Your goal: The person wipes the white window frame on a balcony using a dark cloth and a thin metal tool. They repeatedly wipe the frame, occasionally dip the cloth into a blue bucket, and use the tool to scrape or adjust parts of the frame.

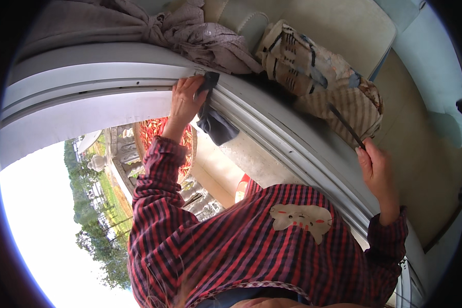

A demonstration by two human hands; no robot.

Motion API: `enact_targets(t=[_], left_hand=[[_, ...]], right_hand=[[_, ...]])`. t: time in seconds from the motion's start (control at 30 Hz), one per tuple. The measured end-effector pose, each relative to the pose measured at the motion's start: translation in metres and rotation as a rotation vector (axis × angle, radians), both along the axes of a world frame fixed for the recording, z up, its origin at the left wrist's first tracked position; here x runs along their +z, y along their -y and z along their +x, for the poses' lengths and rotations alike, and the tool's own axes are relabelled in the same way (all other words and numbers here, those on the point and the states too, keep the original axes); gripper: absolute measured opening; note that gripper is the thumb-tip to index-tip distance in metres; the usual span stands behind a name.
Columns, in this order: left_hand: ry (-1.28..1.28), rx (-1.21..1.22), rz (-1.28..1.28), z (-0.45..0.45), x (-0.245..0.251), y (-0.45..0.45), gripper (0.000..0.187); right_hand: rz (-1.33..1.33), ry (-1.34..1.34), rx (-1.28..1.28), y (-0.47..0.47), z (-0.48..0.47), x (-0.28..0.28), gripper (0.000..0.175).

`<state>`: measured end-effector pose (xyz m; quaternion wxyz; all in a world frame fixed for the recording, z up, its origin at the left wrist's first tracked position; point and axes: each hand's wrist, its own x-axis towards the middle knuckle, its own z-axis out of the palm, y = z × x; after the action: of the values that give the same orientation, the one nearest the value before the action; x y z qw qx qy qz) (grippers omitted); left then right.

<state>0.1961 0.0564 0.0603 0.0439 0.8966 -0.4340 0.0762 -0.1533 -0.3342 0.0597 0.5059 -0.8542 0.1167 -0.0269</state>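
Note:
My left hand (pixel 185 98) rests on the white track of a sliding window or door frame (pixel 269 129) and grips a dark grey cloth (pixel 217 127). One end of the cloth lies over the rails, while the rest hangs down on the outer side. My right hand (pixel 377 169) is raised on the inner side of the frame. Between its thumb and fingers is a thin dark rod-like tool (pixel 344 123), pointing up and to the left. What kind of tool it is cannot be made out. The tool appears clear of the track.
A knotted mauve curtain (pixel 215 42) lies along the frame's inner side. Beside it sits a patterned fabric bundle (pixel 308 65) near pale furniture (pixel 342 23). Outside, a round tray of red chillies (pixel 154 129) stands by a stone balustrade (pixel 125 150).

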Motion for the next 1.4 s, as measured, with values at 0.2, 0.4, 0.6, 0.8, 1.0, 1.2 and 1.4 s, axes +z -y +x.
enact_targets(t=[0.2, 0.4, 0.6, 0.8, 1.0, 1.2, 1.4], left_hand=[[0.014, 0.033, 0.058, -0.002, -0.001, 0.008, 0.030], [-0.175, -0.044, -0.065, -0.055, -0.011, 0.034, 0.030], [-0.261, -0.141, -0.036, -0.162, -0.021, 0.086, 0.038], [-0.236, -0.138, -0.182, -0.195, -0.016, 0.089, 0.050], [-0.197, -0.187, -0.226, -0.201, -0.024, 0.083, 0.050], [-0.131, -0.212, -0.340, -0.207, -0.027, 0.082, 0.048], [-0.116, -0.265, -0.478, -0.216, -0.028, 0.098, 0.043]], right_hand=[[-0.009, -0.001, -0.038, 0.011, -0.010, -0.004, 0.023], [-0.027, 0.000, -0.074, 0.020, -0.020, -0.003, 0.022], [-0.167, 0.021, -0.020, 0.019, -0.015, 0.002, 0.019], [-0.309, 0.108, 0.110, -0.005, -0.001, 0.004, 0.017], [-0.452, 0.068, 0.231, -0.023, 0.008, 0.023, 0.026], [-0.668, 0.001, 0.286, -0.029, 0.014, 0.051, 0.028], [-0.706, 0.046, 0.239, -0.031, 0.008, 0.089, 0.032]])
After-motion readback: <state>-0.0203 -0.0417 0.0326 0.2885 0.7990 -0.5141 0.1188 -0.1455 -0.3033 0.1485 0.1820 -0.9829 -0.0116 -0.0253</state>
